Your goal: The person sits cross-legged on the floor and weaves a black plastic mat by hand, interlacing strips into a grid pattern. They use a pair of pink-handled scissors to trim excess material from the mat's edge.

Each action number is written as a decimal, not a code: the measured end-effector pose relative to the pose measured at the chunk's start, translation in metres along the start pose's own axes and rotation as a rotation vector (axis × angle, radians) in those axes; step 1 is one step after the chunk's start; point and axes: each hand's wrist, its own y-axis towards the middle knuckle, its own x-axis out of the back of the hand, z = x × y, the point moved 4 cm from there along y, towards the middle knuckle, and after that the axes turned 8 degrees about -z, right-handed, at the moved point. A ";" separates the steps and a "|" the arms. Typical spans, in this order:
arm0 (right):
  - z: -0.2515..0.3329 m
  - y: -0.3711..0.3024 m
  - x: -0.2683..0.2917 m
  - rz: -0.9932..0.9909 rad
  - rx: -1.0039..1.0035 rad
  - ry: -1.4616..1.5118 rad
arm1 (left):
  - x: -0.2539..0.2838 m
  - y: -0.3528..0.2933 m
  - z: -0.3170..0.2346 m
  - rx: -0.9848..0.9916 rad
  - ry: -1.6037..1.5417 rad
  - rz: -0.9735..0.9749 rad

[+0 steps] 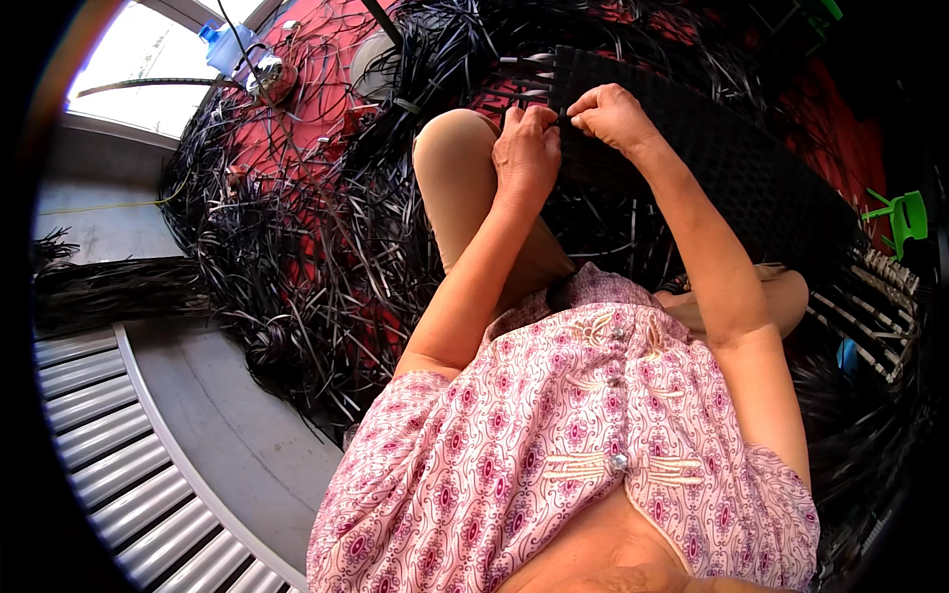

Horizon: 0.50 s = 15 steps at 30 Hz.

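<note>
A black woven panel (692, 133) of flat strips stretches from in front of me out to the right. At its left end, where pale bars of a frame (524, 77) show between the strips, both hands work close together. My left hand (526, 156) is closed, its fingertips pinching at a dark strip beside my raised knee. My right hand (615, 119) pinches a black strip (564, 118) with thumb and forefinger, just right of the left fingertips. The hands are a small gap apart. Dark strips blend together here, so the exact strand is hard to make out.
Loose black strips (297, 296) lie tangled over the red floor (259, 138) at left. Farther left are a grey metal ledge (217, 395) and a roller conveyor (138, 474). A blue water jug (229, 49) stands far left, a green plastic stool (902, 219) at right.
</note>
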 end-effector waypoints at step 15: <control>-0.006 0.009 0.000 0.177 -0.047 0.289 | -0.014 -0.017 -0.009 0.589 -0.860 0.319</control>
